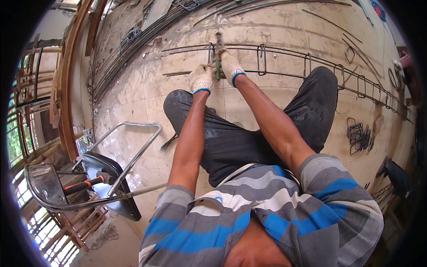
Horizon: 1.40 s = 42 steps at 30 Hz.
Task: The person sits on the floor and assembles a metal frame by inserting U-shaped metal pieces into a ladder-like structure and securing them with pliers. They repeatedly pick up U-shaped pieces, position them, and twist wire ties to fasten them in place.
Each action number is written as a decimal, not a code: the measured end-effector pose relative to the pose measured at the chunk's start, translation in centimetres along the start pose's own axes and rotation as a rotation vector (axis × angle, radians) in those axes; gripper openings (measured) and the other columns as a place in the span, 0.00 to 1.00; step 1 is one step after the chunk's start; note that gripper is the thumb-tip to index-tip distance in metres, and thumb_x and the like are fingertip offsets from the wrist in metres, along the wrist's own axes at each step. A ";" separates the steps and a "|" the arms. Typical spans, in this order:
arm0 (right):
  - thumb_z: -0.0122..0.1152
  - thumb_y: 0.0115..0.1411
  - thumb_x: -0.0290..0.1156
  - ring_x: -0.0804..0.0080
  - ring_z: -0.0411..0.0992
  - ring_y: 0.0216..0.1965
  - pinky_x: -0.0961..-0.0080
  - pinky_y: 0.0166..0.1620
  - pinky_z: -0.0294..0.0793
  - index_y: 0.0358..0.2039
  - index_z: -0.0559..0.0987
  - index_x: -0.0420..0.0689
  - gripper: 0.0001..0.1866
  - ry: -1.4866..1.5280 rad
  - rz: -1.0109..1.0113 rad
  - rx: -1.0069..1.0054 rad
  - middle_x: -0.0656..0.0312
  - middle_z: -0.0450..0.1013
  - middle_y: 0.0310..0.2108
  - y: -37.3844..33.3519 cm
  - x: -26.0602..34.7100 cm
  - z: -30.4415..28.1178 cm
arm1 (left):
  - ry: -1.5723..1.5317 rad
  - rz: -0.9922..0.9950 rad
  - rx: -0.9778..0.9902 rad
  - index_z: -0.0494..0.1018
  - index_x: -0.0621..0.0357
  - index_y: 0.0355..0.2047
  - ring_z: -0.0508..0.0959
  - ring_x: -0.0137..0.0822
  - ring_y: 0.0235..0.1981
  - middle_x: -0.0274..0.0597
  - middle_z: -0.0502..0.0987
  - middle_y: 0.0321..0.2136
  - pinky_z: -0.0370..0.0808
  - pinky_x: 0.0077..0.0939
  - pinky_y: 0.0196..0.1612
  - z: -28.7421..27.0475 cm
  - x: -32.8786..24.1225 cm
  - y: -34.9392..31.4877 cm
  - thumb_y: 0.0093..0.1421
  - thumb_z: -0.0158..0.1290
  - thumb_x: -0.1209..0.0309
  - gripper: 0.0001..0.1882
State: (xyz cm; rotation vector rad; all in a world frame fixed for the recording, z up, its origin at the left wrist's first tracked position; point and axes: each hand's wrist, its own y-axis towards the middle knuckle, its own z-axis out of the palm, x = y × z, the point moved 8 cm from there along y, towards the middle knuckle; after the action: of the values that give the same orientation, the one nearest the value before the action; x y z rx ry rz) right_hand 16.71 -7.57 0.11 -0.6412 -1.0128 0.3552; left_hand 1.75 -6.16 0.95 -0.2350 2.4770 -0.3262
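A long rebar cage (284,53) lies across the tiled floor beyond my knees, its stirrups (262,60) spaced along the two visible bars. At its left end my right hand (230,64), in a white knitted glove with a blue cuff, is closed round a hand tool (218,71) with a green grip. The tool's dark end points away from me; its jaws are too unclear to tell. Just left of it, my left hand (201,79), gloved alike, has its fingers closed beside the end stirrup (209,54). What these fingers pinch is hidden.
A metal-framed chair (140,124) stands at left, with an orange-and-black-handled hammer (84,184) on it. Long loose bars (129,51) lie at the far left. Bundled stirrups (359,135) lie at right, near a black object (395,178). Wooden posts (66,89) rise at left.
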 end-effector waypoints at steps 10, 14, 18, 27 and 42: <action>0.43 0.75 0.52 0.68 0.77 0.22 0.66 0.28 0.82 0.40 0.79 0.47 0.23 -0.083 0.255 0.203 0.61 0.77 0.27 -2.0 -0.7 4.6 | -0.101 -0.086 -0.018 0.85 0.51 0.47 0.85 0.56 0.45 0.55 0.85 0.39 0.78 0.50 0.50 0.2 5.8 2.5 0.67 0.52 0.51 0.21; 0.42 0.75 0.51 0.64 0.78 0.23 0.61 0.30 0.83 0.44 0.79 0.45 0.24 -0.359 -0.339 -0.288 0.56 0.78 0.28 4.0 1.3 -7.7 | 0.144 0.080 0.029 0.84 0.51 0.49 0.85 0.55 0.44 0.56 0.86 0.38 0.79 0.49 0.48 1.9 -6.1 -1.3 0.68 0.52 0.52 0.21; 0.41 0.75 0.51 0.67 0.78 0.24 0.62 0.29 0.82 0.40 0.79 0.49 0.23 -0.189 0.153 0.116 0.59 0.78 0.30 -1.5 0.4 2.4 | 0.009 -0.062 -0.089 0.86 0.50 0.43 0.85 0.56 0.44 0.53 0.86 0.38 0.78 0.50 0.49 -1.7 3.7 1.3 0.67 0.52 0.47 0.23; 0.41 0.74 0.48 0.68 0.76 0.21 0.65 0.25 0.80 0.40 0.78 0.46 0.22 -0.062 -0.081 -0.035 0.60 0.76 0.26 -0.1 3.4 -4.0 | 0.169 0.016 -0.053 0.87 0.47 0.44 0.84 0.56 0.45 0.53 0.86 0.41 0.78 0.50 0.50 -0.6 -3.7 -0.7 0.65 0.53 0.47 0.22; 0.42 0.75 0.56 0.64 0.75 0.20 0.62 0.27 0.81 0.36 0.77 0.49 0.25 -0.116 0.015 -0.038 0.61 0.76 0.26 0.0 2.5 -3.1 | 0.171 -0.011 -0.027 0.86 0.48 0.43 0.84 0.56 0.46 0.52 0.86 0.40 0.78 0.51 0.51 -0.8 -2.8 -1.0 0.64 0.51 0.46 0.24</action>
State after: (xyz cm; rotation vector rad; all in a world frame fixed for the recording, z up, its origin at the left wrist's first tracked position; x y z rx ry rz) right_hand 20.66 -7.20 0.56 -0.6683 -1.1280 0.3906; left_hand 3.59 -6.26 3.46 -0.2413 2.6505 -0.3297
